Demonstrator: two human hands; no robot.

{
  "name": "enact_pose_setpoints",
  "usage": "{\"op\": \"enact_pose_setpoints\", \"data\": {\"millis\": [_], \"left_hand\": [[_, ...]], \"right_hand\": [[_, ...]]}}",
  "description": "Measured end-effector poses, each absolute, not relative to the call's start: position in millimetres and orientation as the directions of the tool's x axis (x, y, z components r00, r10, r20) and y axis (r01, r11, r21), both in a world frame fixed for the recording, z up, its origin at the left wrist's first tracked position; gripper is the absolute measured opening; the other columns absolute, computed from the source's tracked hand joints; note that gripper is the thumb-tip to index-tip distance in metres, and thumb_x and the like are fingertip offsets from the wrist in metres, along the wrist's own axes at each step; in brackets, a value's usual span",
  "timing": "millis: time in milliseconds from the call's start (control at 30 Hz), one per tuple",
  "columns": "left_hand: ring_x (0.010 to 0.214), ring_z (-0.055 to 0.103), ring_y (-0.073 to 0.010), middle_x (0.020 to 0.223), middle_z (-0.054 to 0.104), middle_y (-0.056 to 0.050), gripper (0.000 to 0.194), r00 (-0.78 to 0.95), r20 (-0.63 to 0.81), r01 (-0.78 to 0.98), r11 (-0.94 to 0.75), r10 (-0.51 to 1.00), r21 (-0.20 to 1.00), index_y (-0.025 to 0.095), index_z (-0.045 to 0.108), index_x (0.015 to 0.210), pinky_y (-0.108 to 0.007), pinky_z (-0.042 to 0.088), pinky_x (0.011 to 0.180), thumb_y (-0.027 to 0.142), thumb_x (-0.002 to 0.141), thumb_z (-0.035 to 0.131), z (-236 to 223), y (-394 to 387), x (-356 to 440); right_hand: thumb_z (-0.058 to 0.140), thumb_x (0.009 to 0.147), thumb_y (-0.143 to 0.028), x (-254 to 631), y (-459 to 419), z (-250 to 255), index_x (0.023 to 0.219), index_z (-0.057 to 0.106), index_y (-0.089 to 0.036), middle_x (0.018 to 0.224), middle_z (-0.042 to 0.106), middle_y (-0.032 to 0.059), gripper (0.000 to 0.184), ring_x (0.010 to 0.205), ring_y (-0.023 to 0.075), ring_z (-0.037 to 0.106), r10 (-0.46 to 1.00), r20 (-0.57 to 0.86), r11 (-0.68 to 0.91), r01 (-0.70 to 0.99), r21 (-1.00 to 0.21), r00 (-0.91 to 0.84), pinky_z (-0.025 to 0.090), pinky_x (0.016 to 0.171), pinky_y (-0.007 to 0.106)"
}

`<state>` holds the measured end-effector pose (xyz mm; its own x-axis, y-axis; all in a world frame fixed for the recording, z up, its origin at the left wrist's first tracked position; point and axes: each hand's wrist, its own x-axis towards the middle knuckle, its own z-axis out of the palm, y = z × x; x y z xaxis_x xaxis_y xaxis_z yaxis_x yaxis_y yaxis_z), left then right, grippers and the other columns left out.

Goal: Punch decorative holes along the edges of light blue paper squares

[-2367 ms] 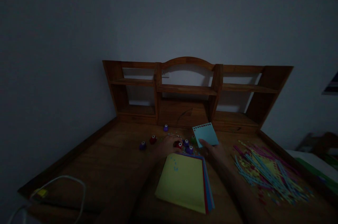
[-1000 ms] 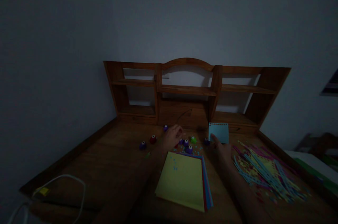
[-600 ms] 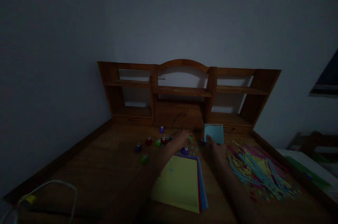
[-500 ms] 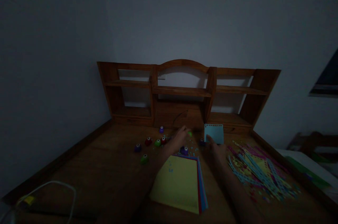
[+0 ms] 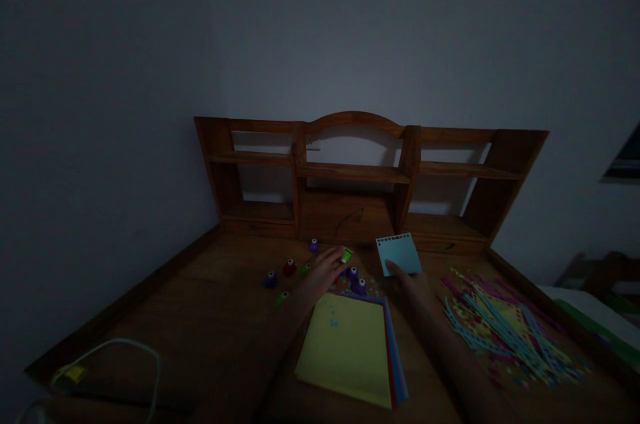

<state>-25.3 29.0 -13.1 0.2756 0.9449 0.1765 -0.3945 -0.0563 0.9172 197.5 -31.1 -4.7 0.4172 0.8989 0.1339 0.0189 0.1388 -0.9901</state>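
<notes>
Between the fingers of my left hand (image 5: 327,269) is a small green craft punch (image 5: 346,255), raised over the desk behind the paper stack. My right hand (image 5: 411,283) pinches the lower edge of a light blue paper square (image 5: 399,255), thumb on top. A row of punched holes runs along the paper's far edge. Near my left hand lie a purple punch (image 5: 359,287), a red punch (image 5: 289,267) and several more, some partly hidden by the hand and forearm. A stack of coloured paper (image 5: 347,347), yellow on top, rests between my forearms with tiny blue bits on it.
On the right side of the desk (image 5: 200,317) spreads a heap of punched paper strips (image 5: 510,324) in blue, yellow and pink. A wooden shelf unit (image 5: 353,172) stands along the back. A white cable (image 5: 127,342) loops at the front left. The light is dim.
My left hand has turned, and the green punch now shows raised in its fingers. The blue paper has shifted slightly left and tilted in my right hand. The whole view has moved slightly.
</notes>
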Motion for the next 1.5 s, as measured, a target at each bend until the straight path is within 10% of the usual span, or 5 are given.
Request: {"op": "enact_pose_setpoints", "data": {"millis": [467, 900, 1500], "left_hand": [[0.102, 0.063, -0.0226, 0.108, 0.066, -0.010, 0.035, 0.487, 0.153, -0.478, 0.115, 0.860, 0.871, 0.014, 0.068, 0.097, -0.036, 0.045, 0.098, 0.029, 0.068, 0.081, -9, 9, -17], [0.091, 0.063, -0.0196, 0.096, 0.068, -0.007, 0.044, 0.476, 0.219, -0.179, -0.150, 0.852, 0.972, 0.015, 0.066, 0.092, -0.030, 0.047, 0.084, 0.024, 0.054, 0.086, -9, 13, -11], [0.079, 0.064, -0.0171, 0.086, 0.068, -0.004, 0.047, 0.387, 0.150, -0.236, -0.059, 0.910, 0.970, 0.015, 0.062, 0.087, -0.026, 0.049, 0.071, 0.026, 0.049, 0.088, -20, 20, -9]], "right_hand": [[0.073, 0.065, -0.052, 187, -34, -10, 0.060, 0.057, -0.018, 0.046, 0.054, 0.0006, 0.038, 0.044, 0.0149, 0.048, 0.951, 0.185, 0.147, 0.163, -0.976, 0.249, 0.035, 0.045, 0.027], [0.068, 0.070, -0.055, 183, -36, -12, 0.067, 0.060, -0.014, 0.059, 0.060, 0.0024, 0.042, 0.052, 0.0148, 0.051, 0.949, 0.261, 0.214, 0.247, -0.945, 0.177, 0.038, 0.049, 0.025], [0.064, 0.072, -0.056, 183, -35, -14, 0.064, 0.056, -0.016, 0.060, 0.058, 0.0026, 0.041, 0.055, 0.0166, 0.051, 0.967, 0.240, 0.193, 0.361, -0.912, 0.090, 0.040, 0.050, 0.026]]}}
